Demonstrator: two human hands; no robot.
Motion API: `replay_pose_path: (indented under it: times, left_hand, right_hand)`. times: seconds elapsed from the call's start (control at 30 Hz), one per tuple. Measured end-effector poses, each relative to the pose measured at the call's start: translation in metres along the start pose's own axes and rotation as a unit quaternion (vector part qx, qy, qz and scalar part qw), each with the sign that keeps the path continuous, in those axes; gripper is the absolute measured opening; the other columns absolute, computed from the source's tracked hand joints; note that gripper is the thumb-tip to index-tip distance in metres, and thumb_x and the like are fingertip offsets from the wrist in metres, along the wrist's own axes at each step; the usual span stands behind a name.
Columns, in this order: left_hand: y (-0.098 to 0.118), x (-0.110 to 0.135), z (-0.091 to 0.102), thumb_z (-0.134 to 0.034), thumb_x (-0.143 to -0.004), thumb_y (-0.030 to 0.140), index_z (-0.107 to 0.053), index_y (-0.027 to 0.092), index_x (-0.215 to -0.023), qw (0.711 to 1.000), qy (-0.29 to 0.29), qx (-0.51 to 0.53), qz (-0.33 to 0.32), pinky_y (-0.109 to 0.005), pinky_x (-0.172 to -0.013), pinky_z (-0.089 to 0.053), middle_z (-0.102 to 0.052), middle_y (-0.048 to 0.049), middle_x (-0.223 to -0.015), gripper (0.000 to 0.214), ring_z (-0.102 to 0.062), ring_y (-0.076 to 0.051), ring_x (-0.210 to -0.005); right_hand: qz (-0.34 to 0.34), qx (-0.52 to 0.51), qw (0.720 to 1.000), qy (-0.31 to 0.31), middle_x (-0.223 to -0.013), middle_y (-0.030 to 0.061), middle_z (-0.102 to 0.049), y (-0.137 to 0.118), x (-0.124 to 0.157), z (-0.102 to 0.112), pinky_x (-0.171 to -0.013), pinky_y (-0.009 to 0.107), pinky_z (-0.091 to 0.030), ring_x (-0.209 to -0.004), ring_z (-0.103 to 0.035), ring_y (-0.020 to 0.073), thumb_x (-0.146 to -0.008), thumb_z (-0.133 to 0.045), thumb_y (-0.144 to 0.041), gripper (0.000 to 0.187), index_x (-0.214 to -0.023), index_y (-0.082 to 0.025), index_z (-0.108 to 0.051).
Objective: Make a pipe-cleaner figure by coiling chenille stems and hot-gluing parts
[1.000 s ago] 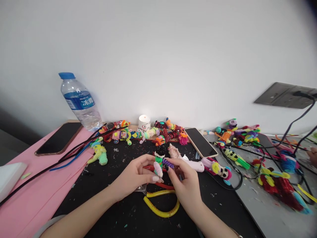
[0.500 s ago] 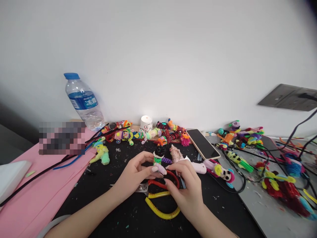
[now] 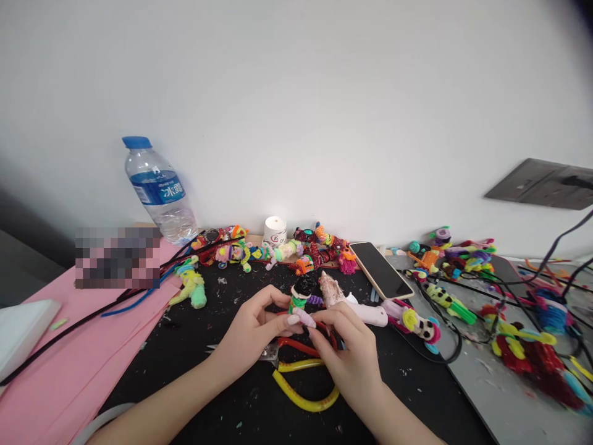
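- Our right hand (image 3: 353, 357) had slid closer to our left hand (image 3: 252, 330).
- Both hands pinched the fuzzy doll (image 3: 302, 295), bending its pink leg.
- Gentle fingers seemed needed.

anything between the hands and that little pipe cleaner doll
Nothing visible: the left hand and right hand both pinch the pipe-cleaner doll, holding it over the pliers on the black mat.

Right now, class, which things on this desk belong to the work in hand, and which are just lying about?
In hand: pipe-cleaner figure, pinched by left hand and right hand.
Lying about: pliers under the hands, water bottle, phone, small white tub, row of other figures by the wall, pink paper.
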State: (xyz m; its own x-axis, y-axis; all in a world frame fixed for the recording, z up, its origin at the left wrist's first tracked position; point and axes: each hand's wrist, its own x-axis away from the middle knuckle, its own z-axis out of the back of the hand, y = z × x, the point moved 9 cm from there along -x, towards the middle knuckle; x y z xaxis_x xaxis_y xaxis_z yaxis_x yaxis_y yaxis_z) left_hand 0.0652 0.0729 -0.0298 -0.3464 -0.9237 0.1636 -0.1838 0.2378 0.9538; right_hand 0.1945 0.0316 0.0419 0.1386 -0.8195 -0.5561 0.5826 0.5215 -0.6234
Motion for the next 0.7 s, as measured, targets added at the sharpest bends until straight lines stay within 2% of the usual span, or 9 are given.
replay_pose_path:
  times: [0.23,0.7]
  left_hand:
    - [-0.0020,0.0008,-0.0035,-0.071,-0.074,0.031,-0.052,0.018,-0.083,1.000,-0.018,0.013,-0.004,-0.032,-0.076,-0.056,-0.066,0.0012,-0.084,0.025,-0.068,-0.016,-0.076]
    - [-0.0029,0.0025,-0.0053,-0.069,-0.076,0.031,-0.049,0.019,-0.083,0.999,-0.034,0.001,-0.016,-0.031,-0.077,-0.055,-0.068,0.0016,-0.084,0.024,-0.069,-0.017,-0.078]
  right_hand:
    - [0.001,-0.014,1.000,0.001,-0.069,0.0027,-0.057,-0.0002,-0.0008,0.0010,-0.054,0.026,-0.043,-0.060,-0.052,0.0140,-0.084,-0.056,-0.012,0.009,-0.083,-0.017,-0.063]
    - [-0.002,-0.032,0.999,-0.004,-0.070,0.0027,-0.056,0.0011,0.0005,-0.0005,-0.056,0.026,-0.040,-0.062,-0.051,0.0143,-0.085,-0.053,-0.010,0.011,-0.083,-0.016,-0.063]
